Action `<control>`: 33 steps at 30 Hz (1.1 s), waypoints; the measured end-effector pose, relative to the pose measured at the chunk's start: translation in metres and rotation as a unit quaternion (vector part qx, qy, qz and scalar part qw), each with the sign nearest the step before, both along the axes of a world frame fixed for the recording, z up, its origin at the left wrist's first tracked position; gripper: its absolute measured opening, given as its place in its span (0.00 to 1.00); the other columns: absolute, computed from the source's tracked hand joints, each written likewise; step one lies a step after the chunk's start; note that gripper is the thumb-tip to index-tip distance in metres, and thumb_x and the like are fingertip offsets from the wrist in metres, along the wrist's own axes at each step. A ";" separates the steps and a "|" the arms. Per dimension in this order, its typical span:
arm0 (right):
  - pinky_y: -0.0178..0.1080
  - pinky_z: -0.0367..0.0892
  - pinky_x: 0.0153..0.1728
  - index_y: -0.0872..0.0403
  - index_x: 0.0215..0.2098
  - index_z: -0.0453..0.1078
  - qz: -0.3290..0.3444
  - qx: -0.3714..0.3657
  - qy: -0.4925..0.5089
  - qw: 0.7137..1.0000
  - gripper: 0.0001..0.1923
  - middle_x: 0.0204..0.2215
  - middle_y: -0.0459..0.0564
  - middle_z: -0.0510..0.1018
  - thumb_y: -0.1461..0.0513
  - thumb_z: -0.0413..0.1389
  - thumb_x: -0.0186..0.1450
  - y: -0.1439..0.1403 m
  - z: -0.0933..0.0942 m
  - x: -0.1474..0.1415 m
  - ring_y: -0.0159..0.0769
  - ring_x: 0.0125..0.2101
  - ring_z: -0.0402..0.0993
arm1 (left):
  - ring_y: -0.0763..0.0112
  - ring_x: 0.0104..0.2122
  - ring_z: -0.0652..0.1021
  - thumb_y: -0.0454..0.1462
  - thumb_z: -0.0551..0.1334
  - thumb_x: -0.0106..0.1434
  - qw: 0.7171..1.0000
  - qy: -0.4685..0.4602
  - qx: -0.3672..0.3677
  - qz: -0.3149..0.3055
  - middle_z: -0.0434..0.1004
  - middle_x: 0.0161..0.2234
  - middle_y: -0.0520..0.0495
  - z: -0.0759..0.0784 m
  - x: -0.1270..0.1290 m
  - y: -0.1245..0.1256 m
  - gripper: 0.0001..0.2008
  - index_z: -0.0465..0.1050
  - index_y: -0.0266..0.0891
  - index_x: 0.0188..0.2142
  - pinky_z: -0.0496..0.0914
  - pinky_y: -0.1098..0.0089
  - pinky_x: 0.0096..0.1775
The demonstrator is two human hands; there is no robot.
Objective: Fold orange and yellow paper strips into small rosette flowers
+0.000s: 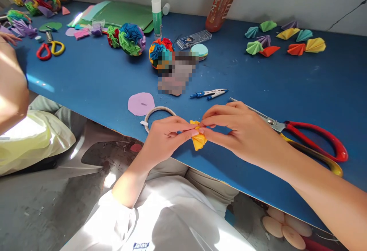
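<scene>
Paper, folded yellow piece (pixel 198 138), sits at lower centre of the frame over the blue table (pixel 286 86) edge, pinched from both sides by left hand (pixel 164 136) and right hand (pixel 237 130), fingertips closed on its upper folds. Judged light, thin and easily crushed; best held gently at the creased top.

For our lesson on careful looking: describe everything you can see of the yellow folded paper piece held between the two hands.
The yellow paper piece looks like thin craft paper, pleated into a small fan with sharp creases. It is held above the near edge of the blue table, pinched at its top between the fingertips of the left hand and the right hand. Its lower folds hang free; the top is hidden by fingers.
</scene>
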State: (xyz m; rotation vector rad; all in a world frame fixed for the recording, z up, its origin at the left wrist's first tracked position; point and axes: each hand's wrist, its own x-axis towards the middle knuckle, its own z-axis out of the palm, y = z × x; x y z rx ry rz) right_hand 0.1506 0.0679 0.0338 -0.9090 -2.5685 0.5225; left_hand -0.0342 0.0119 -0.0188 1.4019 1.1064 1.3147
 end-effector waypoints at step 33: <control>0.45 0.57 0.40 0.50 0.28 0.75 -0.016 -0.061 -0.031 0.998 0.17 0.32 0.46 0.78 0.58 0.47 0.69 -0.012 0.012 -0.005 0.35 0.29 0.64 | 0.80 0.22 0.76 0.34 0.73 0.49 0.999 -0.032 -0.008 0.025 0.79 0.25 0.52 0.002 0.003 0.001 0.04 0.81 0.40 0.26 0.73 0.81 0.24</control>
